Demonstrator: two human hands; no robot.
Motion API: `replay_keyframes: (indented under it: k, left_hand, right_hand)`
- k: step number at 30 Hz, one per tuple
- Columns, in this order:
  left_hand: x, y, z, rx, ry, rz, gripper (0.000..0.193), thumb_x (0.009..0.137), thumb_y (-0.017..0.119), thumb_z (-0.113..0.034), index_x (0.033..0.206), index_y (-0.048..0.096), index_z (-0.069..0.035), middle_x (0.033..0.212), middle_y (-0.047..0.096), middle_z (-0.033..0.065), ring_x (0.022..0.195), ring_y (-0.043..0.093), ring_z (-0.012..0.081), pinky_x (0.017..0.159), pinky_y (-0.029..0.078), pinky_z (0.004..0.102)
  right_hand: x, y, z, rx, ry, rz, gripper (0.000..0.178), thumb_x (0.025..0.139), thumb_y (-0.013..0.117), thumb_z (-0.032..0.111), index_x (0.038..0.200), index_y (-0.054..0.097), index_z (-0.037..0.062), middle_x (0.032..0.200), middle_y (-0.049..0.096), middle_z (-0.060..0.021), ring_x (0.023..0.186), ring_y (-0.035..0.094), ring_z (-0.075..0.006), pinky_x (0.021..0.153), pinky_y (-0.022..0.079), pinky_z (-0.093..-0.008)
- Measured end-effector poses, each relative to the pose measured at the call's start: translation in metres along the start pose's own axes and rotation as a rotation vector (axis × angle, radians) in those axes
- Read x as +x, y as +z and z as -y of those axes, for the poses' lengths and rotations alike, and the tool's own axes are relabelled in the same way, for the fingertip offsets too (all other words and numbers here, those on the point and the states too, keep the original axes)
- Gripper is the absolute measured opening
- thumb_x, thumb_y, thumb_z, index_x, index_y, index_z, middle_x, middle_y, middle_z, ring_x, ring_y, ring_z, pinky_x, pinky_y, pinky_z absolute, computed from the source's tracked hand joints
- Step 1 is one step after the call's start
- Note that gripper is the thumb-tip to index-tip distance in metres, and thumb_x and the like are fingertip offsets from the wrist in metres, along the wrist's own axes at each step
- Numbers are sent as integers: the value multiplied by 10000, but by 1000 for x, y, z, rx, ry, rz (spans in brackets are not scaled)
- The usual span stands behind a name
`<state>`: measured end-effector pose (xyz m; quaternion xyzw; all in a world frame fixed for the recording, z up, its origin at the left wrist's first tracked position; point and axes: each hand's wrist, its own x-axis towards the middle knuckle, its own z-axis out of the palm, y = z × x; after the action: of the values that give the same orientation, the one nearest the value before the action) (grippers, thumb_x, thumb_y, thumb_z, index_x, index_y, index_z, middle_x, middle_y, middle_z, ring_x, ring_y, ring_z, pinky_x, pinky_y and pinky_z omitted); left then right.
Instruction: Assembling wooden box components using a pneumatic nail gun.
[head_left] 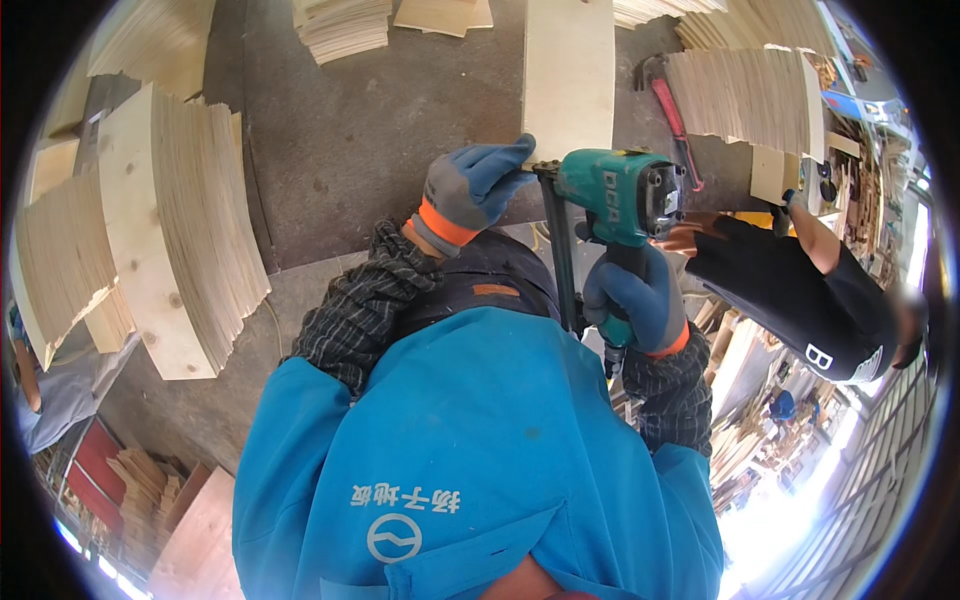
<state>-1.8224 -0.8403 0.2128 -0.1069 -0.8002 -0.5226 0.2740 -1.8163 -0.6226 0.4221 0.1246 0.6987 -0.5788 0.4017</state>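
My right hand [640, 295], in a blue and grey glove, is wrapped round the handle of a teal nail gun [612, 190]. The gun's long dark magazine [558, 245] points back toward my body, and its nose meets the near end of a long pale wooden board [568, 80]. At that board's near left corner, my gloved left hand [475, 190] grips the edge, its fingers close beside the nose. The underside of the board and part of the left thumb are hidden.
A claw hammer [668, 108] with a red handle lies right of the board. Stacked boards stand at the left [190, 230] and far right [740, 95] on the brown tabletop [370, 130]. Another person [790, 290] in black works at the right; someone else's arm [28, 375] shows far left.
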Motion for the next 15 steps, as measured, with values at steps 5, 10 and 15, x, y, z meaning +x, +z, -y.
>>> replay_keyframes:
  k: [5, 10, 15]
  left_hand:
    - [-1, -1, 2, 32, 7, -7, 393, 849, 883, -172, 1220, 785, -84, 1019, 803, 122, 814, 763, 314, 709, 613, 391]
    - [2, 0, -1, 26, 6, -26, 389, 841, 883, -152, 1212, 786, -87, 1008, 801, 120, 809, 762, 312, 701, 611, 390]
    - [2, 0, -1, 18, -11, -8, 399, 832, 887, -137, 1213, 783, -82, 992, 799, 124, 800, 762, 312, 694, 610, 386]
  right_hand:
    - [-4, -1, -1, 28, -11, -31, 502, 909, 641, 117, 1366, 611, -89, 741, 661, -101, 601, 638, -164, 564, 500, -297]
    - [-8, -15, -9, 66, -54, -77, 516, 916, 635, 91, 1400, 584, -80, 736, 658, -97, 591, 633, -157, 551, 481, -279]
    - [-5, -16, -12, 84, -70, -56, 523, 912, 639, 109, 1403, 589, -66, 729, 653, -84, 582, 627, -150, 540, 464, -268]
